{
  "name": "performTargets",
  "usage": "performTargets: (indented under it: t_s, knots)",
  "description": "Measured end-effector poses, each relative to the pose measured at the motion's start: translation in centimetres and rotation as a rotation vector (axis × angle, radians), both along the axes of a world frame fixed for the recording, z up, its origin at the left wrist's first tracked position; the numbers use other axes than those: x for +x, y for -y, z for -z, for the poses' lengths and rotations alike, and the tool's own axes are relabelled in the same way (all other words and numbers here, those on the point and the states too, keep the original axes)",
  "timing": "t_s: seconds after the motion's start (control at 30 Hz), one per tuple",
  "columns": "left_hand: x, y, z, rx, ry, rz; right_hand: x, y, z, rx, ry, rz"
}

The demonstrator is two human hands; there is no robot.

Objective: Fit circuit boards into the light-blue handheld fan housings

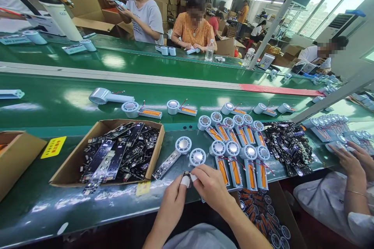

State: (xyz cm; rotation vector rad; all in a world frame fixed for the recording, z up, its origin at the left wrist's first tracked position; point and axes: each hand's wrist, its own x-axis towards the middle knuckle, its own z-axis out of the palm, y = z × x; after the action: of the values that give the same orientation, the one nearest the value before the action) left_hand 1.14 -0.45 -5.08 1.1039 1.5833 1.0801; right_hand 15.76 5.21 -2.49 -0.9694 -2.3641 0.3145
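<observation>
Right at the near edge of the green worktop (pixel 35 202), the two hands meet over one small part. The left hand (pixel 172 202), with white tape on a fingertip, and the right hand (pixel 212 186) both pinch a small dark circuit board (pixel 186 174) between their fingertips, holding it just above the worktop; most of the board is hidden by the fingers.

Just beyond the fingertips lies a round fan head (pixel 197 156), and to its left a fan assembly (pixel 172 157) with a long board attached lies at a slant. To the right of the hands, a row of fan units with orange batteries (pixel 239 161) lies side by side, with a second row behind it.

Left of the hands, an open cardboard box (pixel 73 163) holds a heap of black circuit boards. A yellow label (pixel 53 147) is stuck to the worktop beside it. Farther right, a loose pile of dark boards (pixel 288 146) lies on the worktop, and a co-worker's hands (pixel 355 161) rest near more fan units.

Beyond, on the conveyor belt (pixel 58 101), a fan housing (pixel 109 96) and several fan units lie spaced apart. Other people sit across the line.
</observation>
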Motion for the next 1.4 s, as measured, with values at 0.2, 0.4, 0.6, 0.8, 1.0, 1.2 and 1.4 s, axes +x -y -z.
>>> performTargets:
  t_s: [0.2,0.4,0.6,0.8,1.0,1.2,1.4]
  knots:
    - [-0.2,-0.1,0.0,0.232,-0.363,0.064,-0.6,0.4,0.1,0.049,0.108,0.042]
    - [-1.5,-0.2,0.2,0.321,-0.391,0.179,-0.1,0.0,-0.4,-0.139,0.042,-0.02]
    - [-2.8,-0.9,-0.8,0.288,-0.291,0.312,0.6,-1.2,-0.6,-0.34,-0.082,-0.097]
    - [-2.8,-0.9,-0.9,0.229,-0.269,0.348,0.4,-1.4,-1.2,-0.437,-0.187,-0.106]
    - [-2.8,-0.4,-0.7,0.14,-0.265,0.248,1.2,-1.0,-1.1,-0.63,-0.439,0.053]
    - [-2.9,0.3,-0.2,-0.004,-0.231,0.082,1.9,-0.5,-1.0,-0.744,-0.571,0.114]
    - [-2.0,0.6,-1.0,0.035,-0.127,0.074,1.3,-0.6,-2.0,-0.397,-0.363,-0.005]
